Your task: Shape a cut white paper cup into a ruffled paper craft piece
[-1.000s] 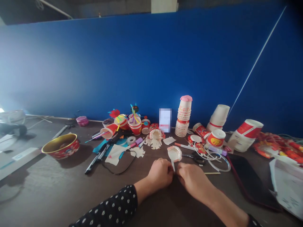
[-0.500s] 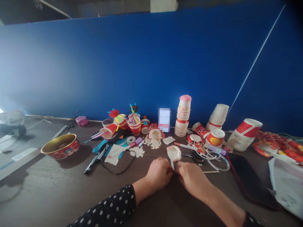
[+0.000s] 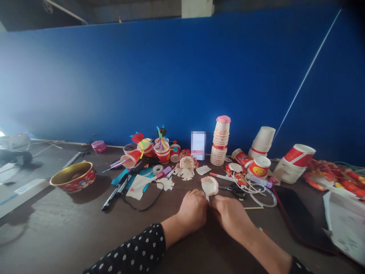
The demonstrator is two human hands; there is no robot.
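Between my hands is a cut paper cup piece (image 3: pixel 209 185), round and white inside with a curled, red-and-cream fringed rim. A narrow white strip runs from it down toward my fingers. My left hand (image 3: pixel 193 210) is closed at the strip's lower end, its fingertips mostly hidden. Facing it, my right hand (image 3: pixel 230 214) is closed too, with thumb and forefinger pinched at the strip's other side. Just behind the right hand lie dark-handled scissors (image 3: pixel 237 190). Another cut-up cup (image 3: pixel 187 164) with splayed white flaps rests further back.
A tall stack of paper cups (image 3: pixel 219 142) stands at the back. To the right are more cups (image 3: pixel 259 166), a coiled white tube (image 3: pixel 265 199) and a dark tablet-like slab (image 3: pixel 305 220). A gold-lined bowl (image 3: pixel 82 182), pens (image 3: pixel 116 190) and a tape roll (image 3: pixel 157 169) lie left.
My hands stay at the strip, with only slight shifts of the left hand and wrist. A small coloured bit now shows beside my right forearm.
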